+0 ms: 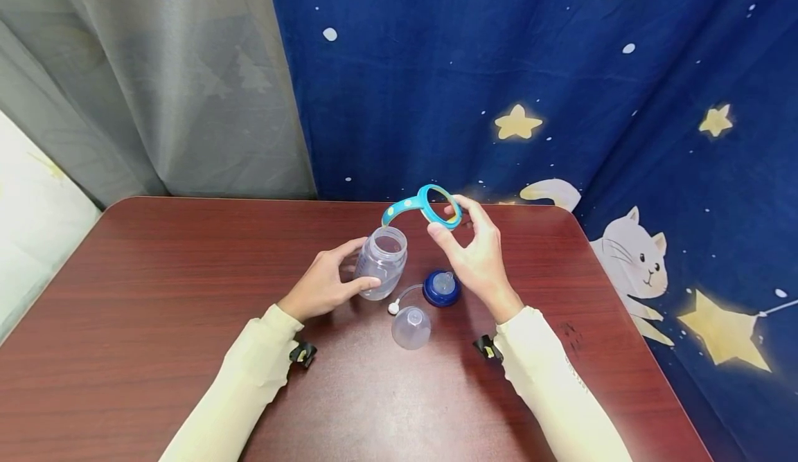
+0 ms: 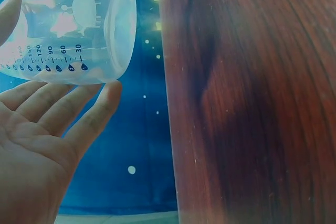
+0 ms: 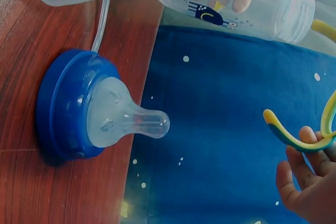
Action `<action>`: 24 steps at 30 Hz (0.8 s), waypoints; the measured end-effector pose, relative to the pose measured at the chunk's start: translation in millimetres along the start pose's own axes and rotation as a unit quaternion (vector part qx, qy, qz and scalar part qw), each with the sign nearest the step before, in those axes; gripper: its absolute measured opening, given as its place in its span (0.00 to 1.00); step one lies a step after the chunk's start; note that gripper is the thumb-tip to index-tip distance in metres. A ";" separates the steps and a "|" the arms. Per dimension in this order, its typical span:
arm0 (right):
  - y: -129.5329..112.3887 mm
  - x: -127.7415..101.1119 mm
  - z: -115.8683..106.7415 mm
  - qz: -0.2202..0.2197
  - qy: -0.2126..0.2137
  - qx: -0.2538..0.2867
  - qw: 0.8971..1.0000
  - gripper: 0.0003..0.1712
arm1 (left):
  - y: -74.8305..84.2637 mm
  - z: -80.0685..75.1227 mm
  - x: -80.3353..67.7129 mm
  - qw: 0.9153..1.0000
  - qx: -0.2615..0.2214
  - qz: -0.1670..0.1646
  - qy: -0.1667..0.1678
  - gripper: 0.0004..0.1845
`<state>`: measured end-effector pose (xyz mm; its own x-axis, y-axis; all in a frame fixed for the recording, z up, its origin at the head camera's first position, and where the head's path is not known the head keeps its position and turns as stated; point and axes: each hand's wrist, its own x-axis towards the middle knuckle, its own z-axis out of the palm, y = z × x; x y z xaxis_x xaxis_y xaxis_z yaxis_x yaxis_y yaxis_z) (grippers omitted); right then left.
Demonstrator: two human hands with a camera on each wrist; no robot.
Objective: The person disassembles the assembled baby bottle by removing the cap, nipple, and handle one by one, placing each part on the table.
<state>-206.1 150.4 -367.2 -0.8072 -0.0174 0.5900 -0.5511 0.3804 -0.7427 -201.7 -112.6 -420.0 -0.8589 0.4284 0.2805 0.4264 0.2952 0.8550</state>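
A clear baby bottle (image 1: 382, 261) stands on the red-brown table (image 1: 156, 296), and my left hand (image 1: 324, 283) grips its side; the left wrist view shows the bottle (image 2: 68, 30) with printed measure marks above my palm (image 2: 37, 145). My right hand (image 1: 476, 254) pinches a blue and yellow handle ring (image 1: 430, 207) raised just above and right of the bottle's mouth. The right wrist view shows the handle ring (image 3: 310, 129) at my fingertips (image 3: 307, 179). A blue collar with a clear teat (image 1: 441, 287) sits on the table under my right hand, large in the right wrist view (image 3: 89, 111).
A clear cap (image 1: 411, 327) lies on the table in front of the bottle, with a thin straw and white weight (image 1: 394, 307) beside it. A blue star-and-cat curtain (image 1: 561, 88) hangs behind the table, a grey curtain (image 1: 156, 81) to its left.
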 end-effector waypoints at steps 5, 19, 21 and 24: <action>3.8 2.6 -2.8 0.016 0.032 -0.010 0.999 0.27 | 1.3 -0.6 -0.3 1.000 0.002 -0.006 0.001 0.39; 30.2 -5.5 5.6 0.086 0.019 -0.075 0.993 0.27 | 1.5 -1.0 -1.1 1.000 -0.004 -0.006 0.000 0.38; 31.6 -6.3 8.2 0.097 0.013 -0.083 0.992 0.28 | 3.1 -1.5 -1.2 1.000 -0.003 -0.010 0.002 0.38; 34.8 -7.1 11.8 0.117 -0.001 -0.093 0.989 0.31 | 4.0 -1.7 -1.5 1.000 -0.003 -0.012 0.004 0.39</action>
<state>-222.0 152.9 -400.9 -0.9088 0.0893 0.4075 -0.3004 0.5378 -0.7878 -199.1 -113.5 -416.3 -0.8708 0.4152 0.2633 0.4044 0.3003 0.8639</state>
